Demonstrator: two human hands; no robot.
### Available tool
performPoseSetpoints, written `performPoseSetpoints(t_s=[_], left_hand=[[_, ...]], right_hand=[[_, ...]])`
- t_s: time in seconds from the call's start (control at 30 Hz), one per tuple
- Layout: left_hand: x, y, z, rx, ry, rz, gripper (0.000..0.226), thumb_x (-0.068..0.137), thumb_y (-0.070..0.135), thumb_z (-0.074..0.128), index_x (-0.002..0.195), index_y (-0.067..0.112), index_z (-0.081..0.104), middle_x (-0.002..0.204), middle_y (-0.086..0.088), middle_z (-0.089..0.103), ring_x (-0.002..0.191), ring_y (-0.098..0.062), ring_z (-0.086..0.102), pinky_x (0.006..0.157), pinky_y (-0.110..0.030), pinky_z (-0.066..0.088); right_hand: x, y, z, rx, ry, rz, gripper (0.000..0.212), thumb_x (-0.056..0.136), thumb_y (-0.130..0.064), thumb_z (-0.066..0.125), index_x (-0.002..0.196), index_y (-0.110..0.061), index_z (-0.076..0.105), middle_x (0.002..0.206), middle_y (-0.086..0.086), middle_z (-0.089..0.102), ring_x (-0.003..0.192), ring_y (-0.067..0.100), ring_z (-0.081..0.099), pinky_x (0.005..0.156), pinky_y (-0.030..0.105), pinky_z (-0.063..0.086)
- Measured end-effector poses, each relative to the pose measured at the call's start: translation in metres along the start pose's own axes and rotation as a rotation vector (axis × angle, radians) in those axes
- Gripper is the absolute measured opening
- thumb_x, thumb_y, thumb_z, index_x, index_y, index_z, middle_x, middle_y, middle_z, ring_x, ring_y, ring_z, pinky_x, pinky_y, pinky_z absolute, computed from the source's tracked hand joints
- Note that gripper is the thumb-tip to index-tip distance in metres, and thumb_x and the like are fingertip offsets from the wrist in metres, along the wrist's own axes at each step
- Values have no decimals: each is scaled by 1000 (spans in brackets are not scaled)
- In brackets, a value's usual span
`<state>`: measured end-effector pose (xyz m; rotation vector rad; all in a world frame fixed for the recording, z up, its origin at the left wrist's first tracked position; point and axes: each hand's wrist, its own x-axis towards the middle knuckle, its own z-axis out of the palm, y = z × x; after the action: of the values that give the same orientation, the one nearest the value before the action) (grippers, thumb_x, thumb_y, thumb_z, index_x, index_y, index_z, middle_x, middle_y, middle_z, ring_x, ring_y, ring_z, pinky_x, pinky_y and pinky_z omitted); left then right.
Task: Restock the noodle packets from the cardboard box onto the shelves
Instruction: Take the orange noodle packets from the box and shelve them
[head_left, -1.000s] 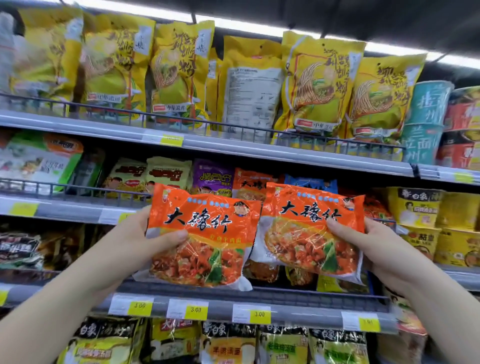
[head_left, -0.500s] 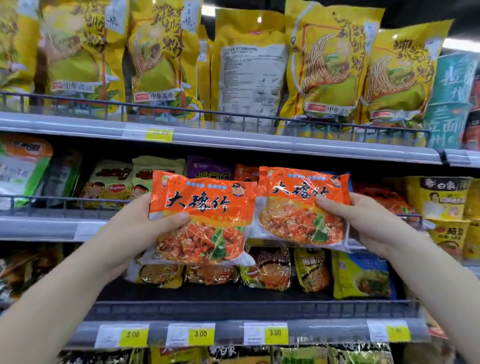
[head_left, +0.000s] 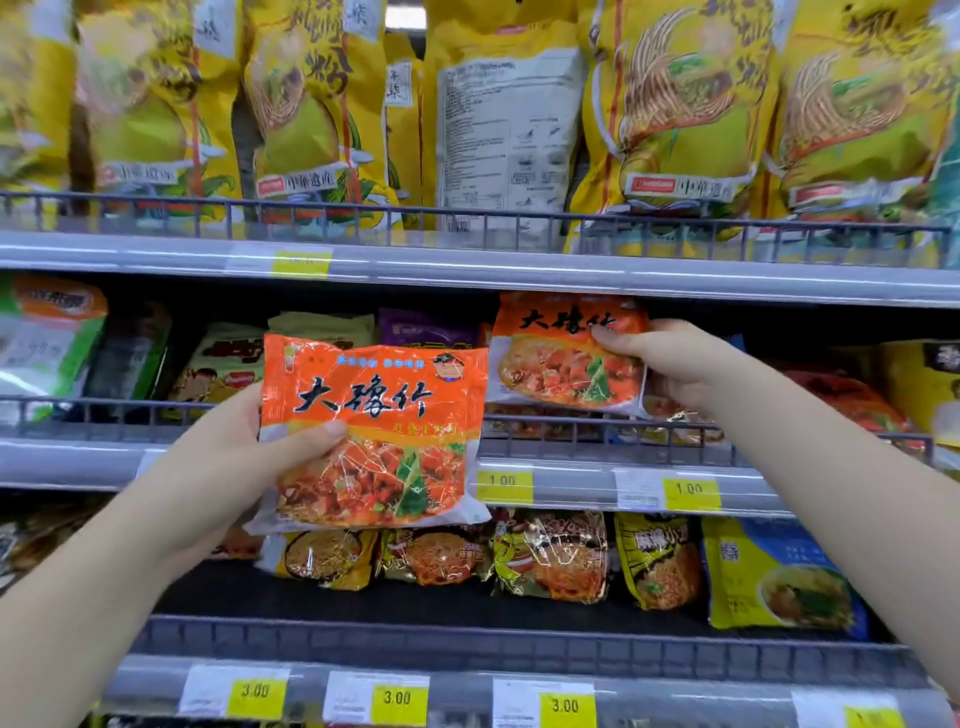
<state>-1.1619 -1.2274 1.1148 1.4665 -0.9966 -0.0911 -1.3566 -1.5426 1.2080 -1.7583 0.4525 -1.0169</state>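
- Gripping the near orange packet (head_left: 384, 410) by its left edge, the left hand (head_left: 218, 467) lays its thumb across the front, with its fingers hidden behind; the packet hangs in front of the middle shelf (head_left: 571, 487).
- The right hand (head_left: 675, 364) pinches the far orange packet (head_left: 556, 358) at its right side, thumb on the front, fingers behind.
- That packet is just above the wire rail (head_left: 571, 434), under the top shelf (head_left: 519, 273).
- Yellow bags (head_left: 685, 104) stand upright on the top shelf.

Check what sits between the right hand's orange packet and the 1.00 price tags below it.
Head view: the middle shelf's wire rail runs between that orange packet and the 1.00 price tags.
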Motion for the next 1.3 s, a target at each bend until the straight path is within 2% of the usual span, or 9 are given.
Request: performPoseSetpoints(t_s=[0.1, 0.2, 0.33, 0.53, 0.77, 0.83, 0.93, 1.1, 1.3], left_hand=[[-1, -4, -3, -11, 13, -12, 40, 79, 30, 77, 116, 23, 66, 107, -2, 79, 99, -26, 75, 88, -46, 56], [-2, -6, -3, -3, 12, -11, 38, 80, 28, 75, 117, 23, 66, 107, -1, 79, 98, -25, 76, 84, -44, 56], [-1, -11, 0, -38, 18, -38, 40, 80, 28, 78, 118, 22, 66, 108, -3, 78, 99, -24, 76, 96, -51, 53], [1, -14, 10, -47, -7, -44, 44, 80, 33, 80, 120, 23, 64, 105, -1, 79, 92, -21, 77, 69, -33, 56], [-1, -7, 15, -39, -15, -54, 40, 82, 25, 75, 120, 24, 63, 105, 0, 79, 92, -20, 77, 81, -38, 58], [-3, -4, 16, -43, -15, -54, 39, 83, 21, 75, 120, 21, 63, 104, -2, 79, 93, -22, 77, 87, -44, 56], [-5, 0, 17, -45, -8, -50, 36, 84, 18, 74, 118, 19, 64, 102, -3, 80, 92, -23, 77, 85, -43, 57], [-7, 5, 19, -32, -6, -55, 39, 83, 22, 76, 119, 20, 62, 103, -2, 80, 92, -21, 77, 89, -45, 56], [-8, 7, 20, -2, -16, -57, 41, 81, 28, 78, 119, 24, 62, 105, 2, 79, 95, -20, 77, 94, -50, 56]], right_hand=[[10, 9, 6, 26, -44, 14, 42, 81, -22, 83, 116, -7, 64, 112, 8, 74, 101, 22, 70, 103, 44, 50], [22, 27, 8, 9, -109, 36, 94, 46, -46, 99, 127, -12, 63, 118, 4, 75, 114, 23, 68, 114, 49, 40], [30, 38, 11, -62, -145, -21, 120, 32, -56, 98, 136, -11, 57, 121, 3, 73, 117, 23, 66, 111, 43, 44], [27, 33, 13, -280, -134, 26, 101, 64, -49, 91, 146, -9, 47, 136, 3, 64, 124, 20, 58, 107, 37, 44], [27, 28, 13, -502, -38, 20, 43, 82, -29, 81, 116, -14, 58, 107, 6, 72, 94, 21, 70, 89, 37, 58], [17, 22, 13, -811, 60, -79, 51, 80, -41, 82, 116, -14, 56, 98, 3, 66, 84, 17, 64, 71, 28, 52], [12, 20, 13, -1077, 167, -197, 79, 76, -55, 81, 133, -9, 52, 116, 8, 66, 101, 24, 62, 79, 33, 53], [12, 20, 16, -1035, 202, -240, 96, 73, -54, 84, 148, -13, 41, 135, 12, 61, 117, 29, 61, 88, 40, 57], [11, 26, 17, -988, 209, -185, 76, 73, -46, 86, 124, -5, 50, 107, 13, 67, 81, 23, 60, 57, 27, 44]])
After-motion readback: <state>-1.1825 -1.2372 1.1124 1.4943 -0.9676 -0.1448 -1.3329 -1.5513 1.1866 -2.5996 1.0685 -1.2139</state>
